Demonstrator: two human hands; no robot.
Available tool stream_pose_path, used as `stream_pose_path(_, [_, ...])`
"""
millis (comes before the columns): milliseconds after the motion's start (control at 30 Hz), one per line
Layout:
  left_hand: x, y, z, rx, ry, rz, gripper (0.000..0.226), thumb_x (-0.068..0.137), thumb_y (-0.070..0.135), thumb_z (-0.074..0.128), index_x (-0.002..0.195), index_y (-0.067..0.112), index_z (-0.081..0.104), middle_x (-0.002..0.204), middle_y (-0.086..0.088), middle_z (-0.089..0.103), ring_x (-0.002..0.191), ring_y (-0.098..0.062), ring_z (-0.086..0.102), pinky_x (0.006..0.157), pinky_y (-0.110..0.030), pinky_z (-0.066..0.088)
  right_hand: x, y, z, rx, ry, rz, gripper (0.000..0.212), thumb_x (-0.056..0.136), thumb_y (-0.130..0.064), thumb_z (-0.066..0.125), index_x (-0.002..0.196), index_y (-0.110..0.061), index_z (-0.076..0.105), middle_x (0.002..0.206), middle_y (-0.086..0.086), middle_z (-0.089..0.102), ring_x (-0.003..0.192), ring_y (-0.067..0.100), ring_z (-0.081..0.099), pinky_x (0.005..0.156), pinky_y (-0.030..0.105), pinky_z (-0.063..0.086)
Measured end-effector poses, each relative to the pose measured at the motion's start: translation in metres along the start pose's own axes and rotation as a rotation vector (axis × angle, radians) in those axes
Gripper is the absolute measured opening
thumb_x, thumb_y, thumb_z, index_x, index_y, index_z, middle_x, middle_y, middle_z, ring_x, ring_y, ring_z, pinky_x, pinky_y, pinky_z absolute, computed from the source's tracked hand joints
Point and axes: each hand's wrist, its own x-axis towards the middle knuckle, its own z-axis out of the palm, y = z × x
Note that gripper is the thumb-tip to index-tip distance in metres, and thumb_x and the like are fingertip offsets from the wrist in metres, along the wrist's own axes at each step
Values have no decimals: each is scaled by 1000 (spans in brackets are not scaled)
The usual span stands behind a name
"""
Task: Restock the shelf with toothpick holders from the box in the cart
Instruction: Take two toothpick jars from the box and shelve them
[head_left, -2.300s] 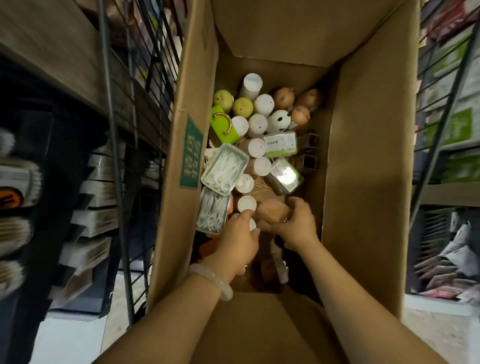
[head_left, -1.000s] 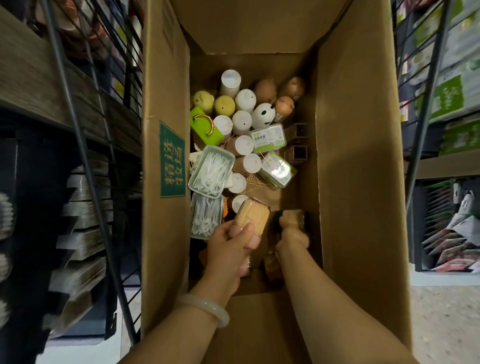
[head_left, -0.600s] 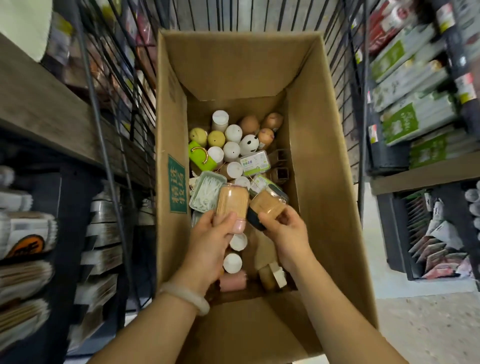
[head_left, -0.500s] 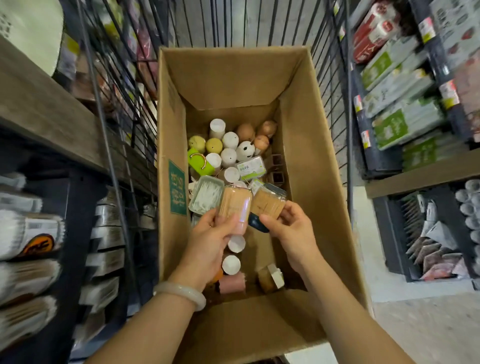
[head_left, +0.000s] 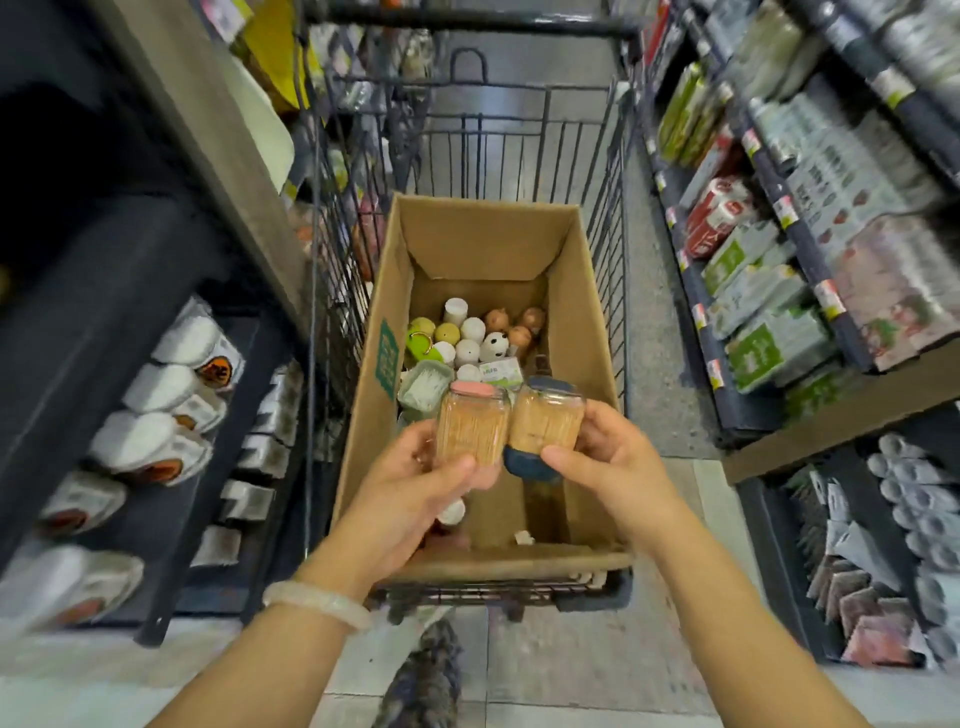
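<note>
My left hand (head_left: 415, 483) grips a clear toothpick holder with pink caps (head_left: 471, 428), full of toothpicks. A second clear toothpick holder with dark blue caps (head_left: 545, 423) sits in the grip of my right hand (head_left: 608, 457). Both holders are held side by side, touching, above the open cardboard box (head_left: 582, 332). The box stands in a black wire cart (head_left: 519, 145). Inside the box lie several more holders: white round ones (head_left: 470, 328), yellow-green ones (head_left: 447, 332) and brown egg-shaped ones (head_left: 519, 335).
A dark shelf unit on the left (head_left: 171, 395) carries white packs on its lower levels. The shelf on the right (head_left: 769, 291) is stocked with green and red packages. A pale tiled floor (head_left: 545, 660) runs below the cart.
Both hands reached into the box, took one holder each and lifted them up out of it. The view has pulled back, so the whole cart and both shelves show.
</note>
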Motion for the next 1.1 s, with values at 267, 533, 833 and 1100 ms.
stream_pose_path(267, [-137,-14,13,-85,109,231,46,72,8,62,117,7,53,108,-15,69,93,-26,70,79,-28,57,-101,-47,26,-177,-189,-196,40,76,-3,74,104,-29,60,99,-14,70,92,-2,65,75,11,50])
stream_pose_path(533, [-260,15,-23,9,399,482,44,74,14,75,113,11,57,103,-3,73,100,-22,67,86,-32,54,-161,-99,117,-197,-422,-361,37,76,-4,74,104,-26,62,97,-9,72,90,4,66,79,18,53])
stream_pose_path(833, [-394,46,-100,95,665,678,42,71,17,74,110,16,61,101,-2,73,97,-20,68,85,-34,53,-227,-135,256,-197,-640,-507,39,75,-1,75,103,-27,63,94,-12,73,88,6,67,74,19,54])
stream_pose_path(1100, [-508,101,-203,121,787,784,52,65,16,76,113,8,59,106,-9,71,102,-28,66,91,-38,51,-290,-170,406,-151,-709,-610,36,74,-2,76,102,-20,63,95,-7,72,85,6,67,77,16,53])
